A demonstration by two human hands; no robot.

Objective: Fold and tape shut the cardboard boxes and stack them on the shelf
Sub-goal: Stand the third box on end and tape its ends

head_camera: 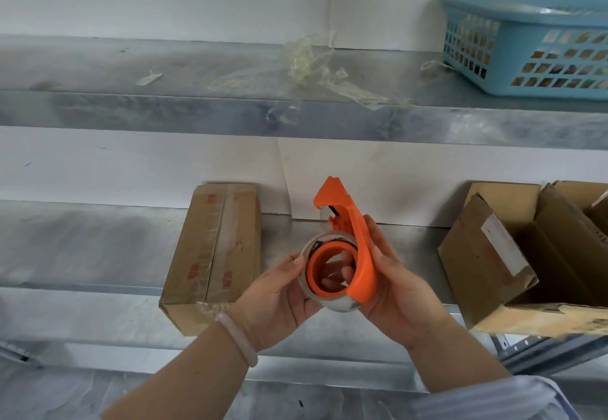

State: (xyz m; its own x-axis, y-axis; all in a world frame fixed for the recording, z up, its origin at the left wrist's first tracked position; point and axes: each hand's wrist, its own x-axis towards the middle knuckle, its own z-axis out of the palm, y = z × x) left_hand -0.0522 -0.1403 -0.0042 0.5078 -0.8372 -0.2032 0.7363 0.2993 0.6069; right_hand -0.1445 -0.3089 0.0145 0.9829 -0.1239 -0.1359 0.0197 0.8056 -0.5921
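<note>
Both my hands hold an orange tape dispenser (357, 235) with a clear tape roll in front of the middle metal shelf (82, 242). My left hand (279, 298) grips the roll from the left, fingers curled behind it. My right hand (398, 288) grips the dispenser's orange handle from the right. A taped-shut cardboard box (217, 252) lies on the shelf just left of my hands. An open cardboard box (513, 255) with raised flaps sits at the right, jutting over the shelf's front edge.
The upper metal shelf (131, 104) carries crumpled scraps of used clear tape (312, 64) and a blue plastic basket (533, 44) at the right. A white wall stands behind the shelves. A lower shelf edge (329, 367) runs below my arms.
</note>
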